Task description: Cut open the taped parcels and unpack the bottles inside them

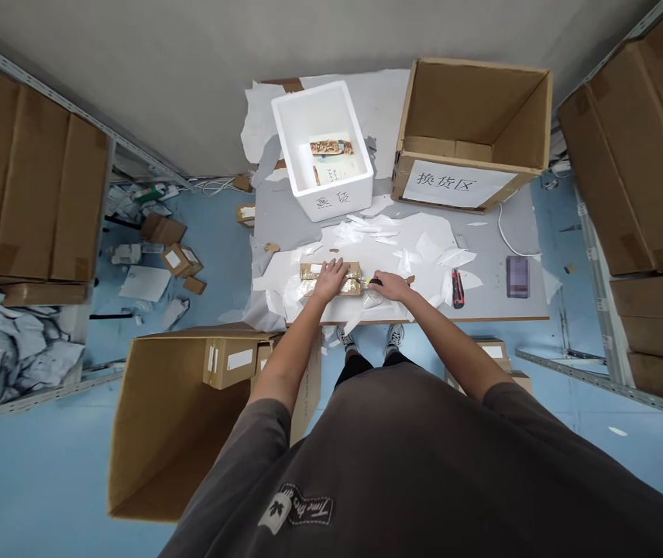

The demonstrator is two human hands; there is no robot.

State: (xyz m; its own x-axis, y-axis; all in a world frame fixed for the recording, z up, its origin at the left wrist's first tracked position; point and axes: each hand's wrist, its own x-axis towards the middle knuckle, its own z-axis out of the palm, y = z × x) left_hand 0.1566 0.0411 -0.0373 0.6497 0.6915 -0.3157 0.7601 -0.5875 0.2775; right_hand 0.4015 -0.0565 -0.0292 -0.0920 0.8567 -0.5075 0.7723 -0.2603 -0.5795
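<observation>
A small cardboard box (311, 271) wrapped in shiny brown tape lies near the front edge of the table. Over its top, my left hand (331, 280) grips it, with the fingers reaching towards its far side. My right hand (390, 285) is closed round a utility knife (376, 281) with a black and yellow handle. The knife points left, and its tip meets the right end of the box; how deep the blade sits cannot be made out. White paper and plastic scraps (366, 229) lie around both hands.
A white foam box (302, 194) holding printed packets and a large open carton (404, 155) stand at the back. Right of my hands lie a red and black tool (458, 289) and a purple checked item (517, 277). A big open carton (157, 411) stands at lower left.
</observation>
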